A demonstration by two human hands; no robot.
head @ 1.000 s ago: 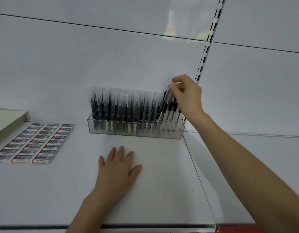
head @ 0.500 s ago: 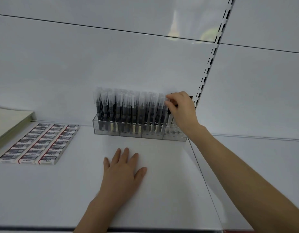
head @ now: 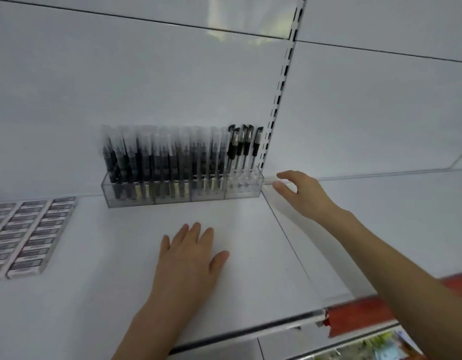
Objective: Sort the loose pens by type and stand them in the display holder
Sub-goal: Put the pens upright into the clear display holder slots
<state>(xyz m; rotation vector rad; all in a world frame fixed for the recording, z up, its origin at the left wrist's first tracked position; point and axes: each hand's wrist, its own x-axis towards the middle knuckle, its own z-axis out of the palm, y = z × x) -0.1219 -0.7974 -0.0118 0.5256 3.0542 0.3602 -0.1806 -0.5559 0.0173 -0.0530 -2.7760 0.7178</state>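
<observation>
A clear plastic display holder (head: pixel 183 197) stands against the back wall of the white shelf (head: pixel 107 255). Most of its compartments are packed with upright pens with clear caps (head: pixel 159 157). In its rightmost compartment stand several clear-barrelled pens with black caps (head: pixel 244 144). My right hand (head: pixel 305 194) hovers just right of the holder, fingers loosely spread and holding nothing. My left hand (head: pixel 188 258) lies flat, palm down, on the shelf in front of the holder.
Rows of small boxed items (head: pixel 30 235) lie at the shelf's left. A slotted upright rail (head: pixel 281 81) runs up the back wall behind the holder's right end. A red strip (head: pixel 362 311) marks the shelf's front edge at lower right, with goods below.
My right hand has let go of the black-capped pens, which now stand in the rightmost compartment, and has dropped down to the right. My left hand stays flat on the shelf.
</observation>
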